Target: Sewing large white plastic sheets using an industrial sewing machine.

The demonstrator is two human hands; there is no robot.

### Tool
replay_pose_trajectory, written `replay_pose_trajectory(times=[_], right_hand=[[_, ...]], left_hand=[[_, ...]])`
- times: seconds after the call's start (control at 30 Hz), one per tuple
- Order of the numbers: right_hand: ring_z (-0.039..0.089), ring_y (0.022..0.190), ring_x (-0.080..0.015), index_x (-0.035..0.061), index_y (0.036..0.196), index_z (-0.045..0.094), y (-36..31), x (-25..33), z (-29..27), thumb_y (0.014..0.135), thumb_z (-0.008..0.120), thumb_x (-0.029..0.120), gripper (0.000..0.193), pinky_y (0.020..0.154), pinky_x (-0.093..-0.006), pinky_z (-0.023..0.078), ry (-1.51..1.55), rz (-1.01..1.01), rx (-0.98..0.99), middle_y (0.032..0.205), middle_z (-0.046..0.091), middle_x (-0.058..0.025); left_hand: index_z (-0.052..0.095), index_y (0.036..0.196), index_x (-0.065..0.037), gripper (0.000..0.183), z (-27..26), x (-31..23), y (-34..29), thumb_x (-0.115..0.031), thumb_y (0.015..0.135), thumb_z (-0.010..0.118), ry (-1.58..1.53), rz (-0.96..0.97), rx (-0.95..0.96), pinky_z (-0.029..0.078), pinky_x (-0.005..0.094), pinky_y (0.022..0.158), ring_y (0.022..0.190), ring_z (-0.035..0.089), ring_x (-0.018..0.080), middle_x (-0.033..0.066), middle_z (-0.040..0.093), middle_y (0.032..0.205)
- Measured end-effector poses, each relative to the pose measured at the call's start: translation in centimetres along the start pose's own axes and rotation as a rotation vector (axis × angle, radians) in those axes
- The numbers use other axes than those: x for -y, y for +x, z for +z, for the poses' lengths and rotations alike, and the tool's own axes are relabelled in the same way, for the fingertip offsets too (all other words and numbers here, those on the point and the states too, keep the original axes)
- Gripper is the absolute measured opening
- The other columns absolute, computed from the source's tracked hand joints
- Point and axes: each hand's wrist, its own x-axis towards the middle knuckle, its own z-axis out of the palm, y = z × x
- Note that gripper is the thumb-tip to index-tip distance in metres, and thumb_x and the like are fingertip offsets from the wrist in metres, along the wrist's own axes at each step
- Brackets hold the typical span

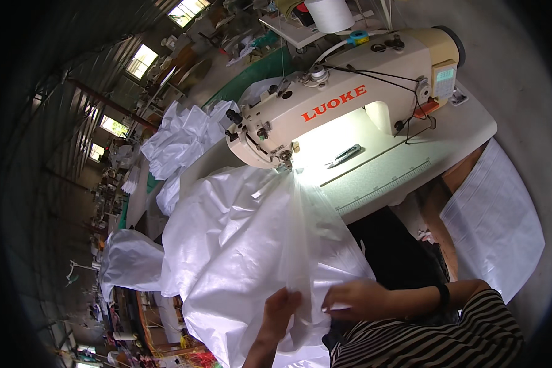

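Observation:
A large shiny white woven-plastic sheet [227,227] hangs in folds from the sewing machine [276,122] toward me. A thin translucent film [303,239] runs down from the needle area along its right side. My left hand [281,310] is closed in a fist on the film and sheet near my lap. Just to its right, my right hand [356,299] has its fingers curled at the film's edge, somewhat blurred. A black band circles my right wrist. The sheet's edge at the needle lies under the machine head, where the presser foot is hard to make out.
Thread snips [345,156] lie on the lit machine bed [380,178], behind a printed ruler scale. More white sheeting [184,141] is heaped beyond the machine at left. Another white piece [497,214] hangs at right. A white thread cone [329,15] stands at the back.

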Motion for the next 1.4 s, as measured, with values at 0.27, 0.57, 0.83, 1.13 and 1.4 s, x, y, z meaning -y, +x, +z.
replay_pose_trajectory(times=[0.27,0.57,0.83,1.13,1.4], right_hand=[[0.064,0.089,-0.0135,-0.0045,0.110,0.065,4.3,-6.1,2.7,0.100,0.060,0.032,0.038,0.087,-0.0303,0.050,1.045,0.400,-0.102,0.098,0.070,-0.0098],[0.063,0.075,-0.0112,-0.0002,0.099,0.065,0.1,-7.6,1.5,0.100,0.059,0.027,0.028,0.074,-0.0271,0.050,0.855,0.487,-0.137,0.082,0.066,-0.0045],[0.061,0.111,-0.0198,0.0025,0.118,0.057,0.6,-6.0,1.0,0.098,0.061,0.021,0.027,0.094,-0.0358,0.048,-0.095,0.236,-0.319,0.115,0.064,-0.0113],[0.055,0.118,-0.0232,-0.0002,0.135,0.050,0.6,-11.8,8.2,0.099,0.054,0.023,0.043,0.102,-0.0365,0.043,0.806,0.386,0.302,0.127,0.059,-0.0169],[0.059,0.094,-0.0148,-0.0009,0.124,0.059,1.0,-9.1,-0.2,0.105,0.047,0.034,0.042,0.079,-0.0320,0.050,0.552,0.644,-0.028,0.106,0.066,-0.0095]], left_hand=[[0.067,0.103,0.000,0.010,0.6,0.9,-0.7,-0.005,0.094,0.064,-0.090,0.072,-0.074,0.048,0.0237,0.074,0.081,0.059,0.0063,-0.0006,0.068,0.090],[0.065,0.090,-0.007,0.006,-1.3,0.1,-1.0,-0.009,0.095,0.065,-0.164,0.212,-0.223,0.043,0.0197,0.069,0.074,0.053,0.0031,-0.0039,0.065,0.083],[0.063,0.085,-0.002,0.010,-2.9,-0.2,-1.8,-0.008,0.093,0.066,0.286,0.387,-0.291,0.044,0.0240,0.061,0.063,0.053,0.0066,-0.0009,0.065,0.079],[0.054,0.074,-0.009,0.020,3.9,-2.3,0.8,-0.015,0.084,0.070,1.187,0.854,0.282,0.051,0.0412,0.052,0.059,0.062,0.0311,0.0084,0.058,0.067],[0.058,0.083,-0.008,0.014,7.1,-0.2,5.5,-0.017,0.086,0.068,1.469,0.804,0.596,0.053,0.0392,0.057,0.070,0.067,0.0265,0.0069,0.063,0.077]])
